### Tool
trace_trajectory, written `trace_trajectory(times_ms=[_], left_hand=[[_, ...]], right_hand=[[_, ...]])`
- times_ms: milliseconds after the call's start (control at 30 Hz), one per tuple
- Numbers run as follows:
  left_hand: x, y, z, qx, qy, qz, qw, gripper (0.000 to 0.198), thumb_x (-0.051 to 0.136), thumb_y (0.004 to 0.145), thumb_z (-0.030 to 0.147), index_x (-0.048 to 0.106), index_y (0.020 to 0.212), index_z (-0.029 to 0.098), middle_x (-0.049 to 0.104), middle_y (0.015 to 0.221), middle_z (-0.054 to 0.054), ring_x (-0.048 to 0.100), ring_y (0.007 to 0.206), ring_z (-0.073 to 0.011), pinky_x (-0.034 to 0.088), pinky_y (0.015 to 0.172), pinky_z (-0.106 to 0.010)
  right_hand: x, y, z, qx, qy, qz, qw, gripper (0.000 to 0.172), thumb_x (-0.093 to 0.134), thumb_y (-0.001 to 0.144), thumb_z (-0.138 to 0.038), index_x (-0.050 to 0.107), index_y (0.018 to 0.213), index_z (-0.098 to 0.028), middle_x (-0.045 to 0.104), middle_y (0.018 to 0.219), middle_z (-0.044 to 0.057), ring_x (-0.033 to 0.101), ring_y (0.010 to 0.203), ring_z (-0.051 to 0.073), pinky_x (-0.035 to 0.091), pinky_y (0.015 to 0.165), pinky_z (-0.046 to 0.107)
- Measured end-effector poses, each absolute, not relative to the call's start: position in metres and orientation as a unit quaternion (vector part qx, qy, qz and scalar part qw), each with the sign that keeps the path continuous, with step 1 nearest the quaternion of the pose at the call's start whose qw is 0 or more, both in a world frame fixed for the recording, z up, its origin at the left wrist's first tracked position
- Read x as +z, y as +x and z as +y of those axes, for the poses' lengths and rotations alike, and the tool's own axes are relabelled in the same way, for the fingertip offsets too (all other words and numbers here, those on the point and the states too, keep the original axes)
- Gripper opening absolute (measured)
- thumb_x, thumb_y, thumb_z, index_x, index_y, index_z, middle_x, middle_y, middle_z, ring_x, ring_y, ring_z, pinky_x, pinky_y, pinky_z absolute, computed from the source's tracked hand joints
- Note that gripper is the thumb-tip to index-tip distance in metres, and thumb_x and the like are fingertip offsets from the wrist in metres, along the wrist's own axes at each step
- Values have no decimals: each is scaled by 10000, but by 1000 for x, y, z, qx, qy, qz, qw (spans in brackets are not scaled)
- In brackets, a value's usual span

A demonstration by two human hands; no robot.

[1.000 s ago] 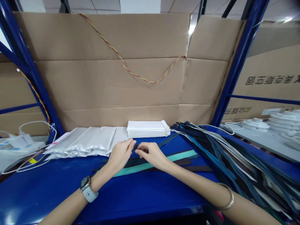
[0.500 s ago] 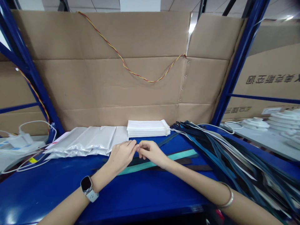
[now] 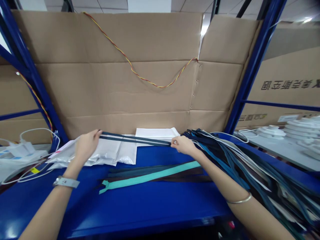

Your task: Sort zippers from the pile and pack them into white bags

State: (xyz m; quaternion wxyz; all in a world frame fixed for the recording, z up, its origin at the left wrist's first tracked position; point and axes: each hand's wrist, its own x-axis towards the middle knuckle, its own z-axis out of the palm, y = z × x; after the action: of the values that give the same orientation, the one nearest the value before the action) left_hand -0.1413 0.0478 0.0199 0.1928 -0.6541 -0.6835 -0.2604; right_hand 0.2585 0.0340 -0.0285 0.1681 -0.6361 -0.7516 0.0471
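A dark blue zipper [image 3: 160, 143] is stretched between my two hands above the blue shelf, with a pale strip showing along its middle. Its left end is pinched in my left hand [image 3: 87, 145], over the white plastic packets. My right hand [image 3: 184, 145] grips the other end, in front of the white stack. Below the held piece lies a turquoise zipper [image 3: 150, 175], its slider and split end at the left. Dark blue [image 3: 137, 170] and brown zippers [image 3: 185, 176] lie under and beside it.
Glossy white packets [image 3: 105, 153] lie at the back left, beside a white stack [image 3: 157, 133]. A long heap of mixed zippers [image 3: 237, 163] spreads along the right. Cardboard [image 3: 125, 93] closes the back; blue posts [image 3: 252, 73] frame the sides. White cables [image 3: 37, 166] run at left.
My hands were together over the turquoise zipper; now they are wide apart and higher, with the dark blue zipper drawn out between them. The turquoise zipper's left end is now uncovered.
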Motion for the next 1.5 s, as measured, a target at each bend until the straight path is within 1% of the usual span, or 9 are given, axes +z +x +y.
trace_trajectory(times_ms=[100,367,500,600,700,800,933,1167,1500], left_hand=[[22,-177,55,-216,-647,-710,174,502,280,912,503,616,1043,154,642,867,-98,526,712,-218,321,614,-271],[25,-188,53,-175,-624,-748,147,539,274,898,530,621,1090,165,635,925,-128,560,789,-264,377,657,-355],[23,-189,47,-147,-603,-766,169,569,292,876,561,616,1041,124,614,947,-170,572,840,-326,403,660,-403],[18,-169,43,-200,-619,-704,285,539,380,860,526,557,1065,60,547,1077,-213,490,1022,-387,410,721,-417],[12,-125,37,-267,-708,-596,271,381,402,878,424,559,1020,108,571,1033,-155,507,999,-300,413,762,-358],[3,-71,19,-259,-844,-468,53,316,374,901,375,592,815,162,616,815,-52,557,756,-175,414,710,-279],[-13,-23,-12,-202,-893,-390,-95,334,417,883,447,620,808,193,614,735,-18,543,655,-150,399,635,-259],[-30,-14,-18,-249,-876,-413,-25,210,441,888,326,614,891,206,644,864,-56,584,764,-186,399,663,-284],[-25,-13,-16,-285,-862,-396,-136,88,543,812,253,591,773,191,608,681,0,534,621,-136,382,595,-248]], right_hand=[[-25,280,40,61,-638,-756,133,122,588,760,-251,693,749,-190,640,572,27,592,586,152,368,565,225],[-23,279,39,74,-577,-798,154,124,599,721,-231,699,765,-171,693,809,53,622,784,176,423,690,243],[-21,269,30,277,-450,-821,215,178,573,748,-278,669,757,-128,683,745,57,624,687,146,460,655,239],[-21,256,22,431,-377,-786,232,267,609,750,-373,651,799,-114,668,739,65,618,648,135,483,626,250],[-25,242,16,497,-324,-771,232,322,616,763,-411,638,877,-111,653,753,65,614,657,130,495,636,261],[-33,227,13,524,-289,-757,262,287,615,781,-374,584,937,-135,632,734,34,602,631,114,496,624,261],[-40,209,7,542,-251,-734,323,272,638,774,-300,460,945,-187,606,702,-12,608,651,116,502,632,268],[-39,191,-3,529,-227,-733,361,255,630,781,-287,424,900,-197,597,714,-13,618,689,127,510,659,286],[-40,192,-5,483,-248,-761,355,248,594,799,-273,404,946,-208,608,701,-13,596,645,126,490,629,276]])
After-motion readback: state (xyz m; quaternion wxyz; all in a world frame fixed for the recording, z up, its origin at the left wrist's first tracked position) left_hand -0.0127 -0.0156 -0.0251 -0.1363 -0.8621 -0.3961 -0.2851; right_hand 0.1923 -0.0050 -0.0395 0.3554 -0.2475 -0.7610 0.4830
